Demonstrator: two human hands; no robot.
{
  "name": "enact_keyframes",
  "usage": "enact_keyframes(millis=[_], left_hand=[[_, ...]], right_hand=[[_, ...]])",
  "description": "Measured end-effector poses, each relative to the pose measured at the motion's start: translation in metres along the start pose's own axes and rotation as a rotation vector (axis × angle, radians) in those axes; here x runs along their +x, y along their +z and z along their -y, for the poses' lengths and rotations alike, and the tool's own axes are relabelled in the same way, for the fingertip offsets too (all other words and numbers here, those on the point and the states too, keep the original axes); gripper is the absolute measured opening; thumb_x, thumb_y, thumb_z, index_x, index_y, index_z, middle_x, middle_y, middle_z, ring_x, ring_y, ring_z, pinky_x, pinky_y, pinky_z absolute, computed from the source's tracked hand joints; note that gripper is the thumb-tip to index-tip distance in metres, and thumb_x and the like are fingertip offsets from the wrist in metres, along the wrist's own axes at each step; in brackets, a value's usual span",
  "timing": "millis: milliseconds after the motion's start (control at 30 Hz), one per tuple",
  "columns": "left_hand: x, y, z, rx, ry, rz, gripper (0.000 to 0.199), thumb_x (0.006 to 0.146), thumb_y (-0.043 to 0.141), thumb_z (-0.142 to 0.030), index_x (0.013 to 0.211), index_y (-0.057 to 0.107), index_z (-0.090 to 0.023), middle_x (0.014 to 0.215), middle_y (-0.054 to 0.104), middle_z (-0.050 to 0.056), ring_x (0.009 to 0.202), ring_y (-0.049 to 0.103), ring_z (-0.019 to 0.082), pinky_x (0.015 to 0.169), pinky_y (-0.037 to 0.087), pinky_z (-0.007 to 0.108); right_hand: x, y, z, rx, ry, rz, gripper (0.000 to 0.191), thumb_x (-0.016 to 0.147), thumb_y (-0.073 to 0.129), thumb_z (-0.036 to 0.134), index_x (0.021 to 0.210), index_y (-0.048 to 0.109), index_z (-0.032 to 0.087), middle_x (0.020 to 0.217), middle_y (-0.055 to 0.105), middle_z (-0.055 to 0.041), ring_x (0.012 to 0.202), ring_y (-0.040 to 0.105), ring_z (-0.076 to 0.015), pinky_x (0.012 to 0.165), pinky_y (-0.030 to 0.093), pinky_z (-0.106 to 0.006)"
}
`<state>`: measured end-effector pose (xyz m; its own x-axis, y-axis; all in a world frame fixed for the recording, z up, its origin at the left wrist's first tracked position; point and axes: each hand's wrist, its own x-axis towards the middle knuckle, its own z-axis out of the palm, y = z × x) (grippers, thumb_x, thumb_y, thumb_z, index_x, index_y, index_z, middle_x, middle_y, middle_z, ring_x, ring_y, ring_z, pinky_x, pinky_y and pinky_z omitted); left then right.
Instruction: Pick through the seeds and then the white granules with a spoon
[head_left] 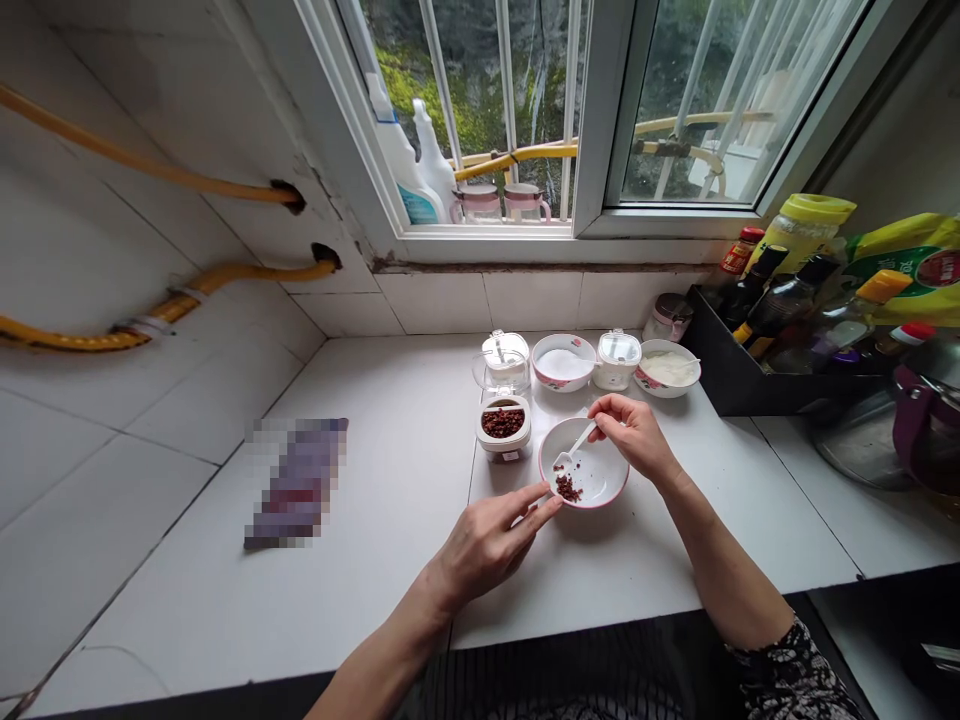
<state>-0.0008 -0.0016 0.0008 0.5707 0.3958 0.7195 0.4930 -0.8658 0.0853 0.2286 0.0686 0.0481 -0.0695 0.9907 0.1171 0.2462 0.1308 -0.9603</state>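
Note:
My right hand (pixel 634 437) pinches the handle of a small white plastic spoon (pixel 576 446). The spoon's scoop is low inside a white bowl with a pink rim (pixel 616 490). Dark reddish-brown peppercorn-like grains (pixel 568 488) lie in a small heap at the bowl's left side. My left hand (pixel 491 540) has its fingertips on the bowl's near left rim; its thumb is hard to see. Just left of the bowl, an open seasoning jar (pixel 506 447) is full of the same grains, its clear lid (pixel 501 372) raised behind it.
Behind are a lidded white jar (pixel 617 360), a flowered bowl of white granules (pixel 563 363), another bowl of pale contents (pixel 666 368) and a jar (pixel 505 350). A black box of bottles (pixel 720 370) stands right. A blurred purple packet (pixel 300 485) lies left on the white counter (pixel 390 560).

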Motion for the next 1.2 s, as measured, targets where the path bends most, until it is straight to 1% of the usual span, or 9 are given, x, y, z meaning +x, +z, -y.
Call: enact_keyframes(millis=[233, 433, 533, 700, 833, 900, 967, 1067, 1200], left_hand=[[0.001, 0.0, 0.0, 0.009, 0.006, -0.01, 0.032, 0.092, 0.047, -0.004, 0.118, 0.064, -0.016, 0.111, 0.071, 0.011, 0.085, 0.072, 0.013, 0.071, 0.061, 0.022], [0.002, 0.001, 0.0, 0.016, 0.013, -0.031, 0.029, 0.093, 0.047, -0.005, 0.114, 0.064, -0.015, 0.108, 0.072, 0.011, 0.082, 0.072, 0.013, 0.067, 0.061, 0.022], [0.003, 0.001, 0.0, 0.01, 0.018, -0.037, 0.029, 0.094, 0.046, -0.005, 0.114, 0.064, -0.014, 0.107, 0.072, 0.011, 0.078, 0.072, 0.012, 0.064, 0.061, 0.022], [0.005, 0.001, -0.001, 0.03, 0.025, -0.062, 0.029, 0.095, 0.043, -0.005, 0.114, 0.063, -0.014, 0.105, 0.073, 0.011, 0.078, 0.073, 0.013, 0.062, 0.061, 0.023], [0.007, 0.002, -0.001, 0.032, 0.023, -0.08, 0.027, 0.095, 0.045, -0.007, 0.115, 0.062, -0.014, 0.105, 0.073, 0.011, 0.083, 0.073, 0.016, 0.062, 0.061, 0.025], [0.006, 0.002, -0.001, 0.027, 0.016, -0.08, 0.027, 0.095, 0.046, -0.007, 0.116, 0.062, -0.013, 0.105, 0.073, 0.011, 0.077, 0.072, 0.015, 0.06, 0.061, 0.024], [0.006, 0.003, -0.001, 0.026, 0.009, -0.077, 0.028, 0.095, 0.046, -0.007, 0.117, 0.062, -0.014, 0.105, 0.073, 0.011, 0.073, 0.071, 0.013, 0.058, 0.06, 0.023], [0.005, 0.003, -0.001, 0.024, 0.004, -0.07, 0.028, 0.094, 0.047, -0.007, 0.117, 0.062, -0.015, 0.106, 0.073, 0.01, 0.074, 0.071, 0.013, 0.059, 0.06, 0.023], [0.004, 0.003, 0.0, 0.021, 0.009, -0.056, 0.031, 0.094, 0.045, -0.006, 0.12, 0.06, -0.015, 0.108, 0.072, 0.011, 0.08, 0.072, 0.014, 0.064, 0.061, 0.025]], right_hand=[[0.0, 0.0, 0.001, -0.028, -0.001, -0.026, 0.011, 0.071, 0.054, 0.027, 0.072, 0.063, 0.019, 0.061, 0.063, 0.0015, 0.058, 0.067, -0.0165, 0.062, 0.05, -0.029], [0.005, 0.001, -0.002, 0.149, 0.056, -0.036, 0.015, 0.069, 0.064, 0.033, 0.074, 0.063, 0.019, 0.058, 0.064, 0.0001, 0.058, 0.065, -0.0167, 0.062, 0.051, -0.03], [0.009, 0.007, 0.001, 0.205, 0.021, -0.051, 0.021, 0.072, 0.067, 0.038, 0.079, 0.064, 0.018, 0.064, 0.069, -0.0023, 0.062, 0.066, -0.0175, 0.065, 0.052, -0.031], [0.011, 0.024, 0.014, 0.133, -0.211, -0.149, 0.017, 0.085, 0.061, 0.037, 0.088, 0.064, 0.02, 0.079, 0.073, -0.0042, 0.071, 0.069, -0.0192, 0.071, 0.054, -0.034], [0.005, 0.036, 0.019, -0.19, -0.57, -0.241, 0.01, 0.093, 0.055, 0.025, 0.094, 0.065, 0.022, 0.088, 0.073, -0.005, 0.078, 0.068, -0.0206, 0.081, 0.053, -0.038], [0.002, 0.039, 0.019, -0.361, -0.773, -0.243, 0.014, 0.093, 0.052, 0.018, 0.095, 0.065, 0.023, 0.085, 0.073, -0.0047, 0.078, 0.067, -0.0207, 0.086, 0.051, -0.041], [0.0, 0.041, 0.019, -0.477, -0.92, -0.215, 0.018, 0.093, 0.05, 0.013, 0.098, 0.064, 0.023, 0.083, 0.073, -0.0039, 0.075, 0.065, -0.0197, 0.088, 0.049, -0.042], [-0.002, 0.036, 0.022, -0.538, -0.999, -0.236, 0.022, 0.092, 0.049, 0.008, 0.101, 0.063, 0.023, 0.083, 0.074, -0.0029, 0.072, 0.065, -0.0185, 0.091, 0.047, -0.042], [-0.002, 0.016, 0.023, -0.549, -0.934, -0.316, 0.017, 0.088, 0.052, 0.009, 0.092, 0.062, 0.023, 0.074, 0.072, -0.0005, 0.065, 0.062, -0.0179, 0.09, 0.047, -0.041]])
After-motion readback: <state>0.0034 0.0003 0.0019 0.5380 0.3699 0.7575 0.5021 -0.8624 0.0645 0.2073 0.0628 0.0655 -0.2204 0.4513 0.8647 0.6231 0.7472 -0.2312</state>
